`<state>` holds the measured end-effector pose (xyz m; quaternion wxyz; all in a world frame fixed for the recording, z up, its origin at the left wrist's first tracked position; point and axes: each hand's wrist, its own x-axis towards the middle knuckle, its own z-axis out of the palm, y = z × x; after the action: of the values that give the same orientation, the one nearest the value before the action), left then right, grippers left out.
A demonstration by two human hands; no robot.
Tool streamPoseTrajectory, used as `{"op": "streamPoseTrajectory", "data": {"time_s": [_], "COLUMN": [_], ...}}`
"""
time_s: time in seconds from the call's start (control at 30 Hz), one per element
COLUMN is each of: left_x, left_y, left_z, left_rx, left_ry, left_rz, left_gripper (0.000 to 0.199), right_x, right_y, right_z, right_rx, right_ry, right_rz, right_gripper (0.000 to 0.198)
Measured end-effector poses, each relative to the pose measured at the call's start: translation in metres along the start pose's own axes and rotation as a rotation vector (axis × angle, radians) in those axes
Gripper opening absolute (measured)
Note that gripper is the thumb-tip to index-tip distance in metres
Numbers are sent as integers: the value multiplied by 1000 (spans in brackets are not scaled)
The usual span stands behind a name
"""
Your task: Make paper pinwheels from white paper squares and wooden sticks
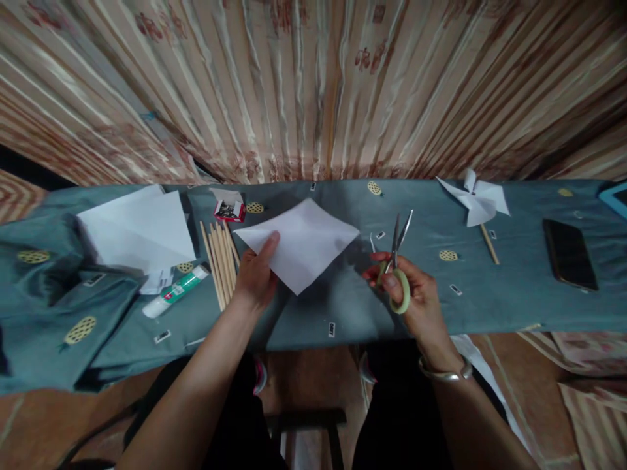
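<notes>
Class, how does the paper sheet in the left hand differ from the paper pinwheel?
The paper sheet is a broad diamond; the paper pinwheel has separate, curled blades. The left hand holds the sheet; the pinwheel lies on the tablecloth. The pinwheel has a wooden stick; the sheet has none. Both are white.

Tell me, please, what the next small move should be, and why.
Probably bring the scissors in the right hand to the nearest corner of the white paper: the blades stand parted but away from the sheet, that corner is free, and the left hand steadies the paper near the opposite corner.
</notes>
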<state>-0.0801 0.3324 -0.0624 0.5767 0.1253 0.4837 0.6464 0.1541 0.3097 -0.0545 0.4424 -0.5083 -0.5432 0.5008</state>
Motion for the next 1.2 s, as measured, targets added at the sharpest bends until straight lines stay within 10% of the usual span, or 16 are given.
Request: {"op": "streamPoseTrajectory", "data": {"time_s": [0.3, 1.2], "left_x": [5, -2], "left_y": [8, -2], "left_z": [10, 19], "left_rx": [-214, -272], "left_ry": [6, 48], "left_rz": [59, -40], "left_gripper": [22, 31], "right_x": [-32, -28], "right_y": [6, 10], "right_z": [44, 63], "right_rx": [-2, 88], "right_ry": [-597, -514], "right_rz": [240, 206], "right_gripper": [58, 50]}}
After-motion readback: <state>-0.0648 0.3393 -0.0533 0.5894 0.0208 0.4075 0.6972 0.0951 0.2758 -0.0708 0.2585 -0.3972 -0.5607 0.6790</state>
